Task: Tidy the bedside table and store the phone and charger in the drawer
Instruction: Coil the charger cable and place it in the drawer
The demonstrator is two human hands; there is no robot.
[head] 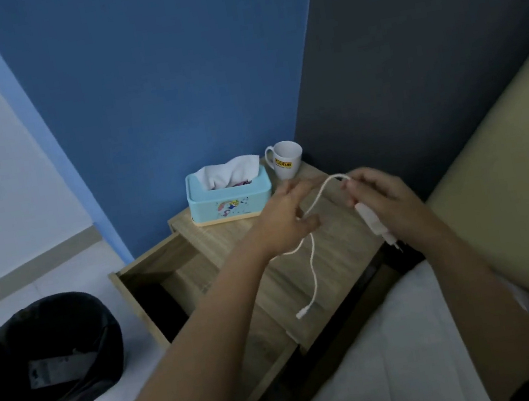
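My right hand (377, 198) holds the white charger plug (375, 224) above the wooden bedside table (224, 238), with the prongs pointing down and toward me. Its white cable (312, 262) arcs over to my left hand (289, 220), which grips it between thumb and fingers. Below that hand the cable hangs in a loop, and its connector end (303, 313) dangles over the table top. The drawer (151, 280) stands pulled out to the left, its inside dark. No phone is in sight.
A light blue tissue box (229, 193) and a white mug (286, 163) stand at the back of the table against the blue wall. A black-lined bin (45, 356) sits on the floor at left. The bed (415, 332) lies to the right.
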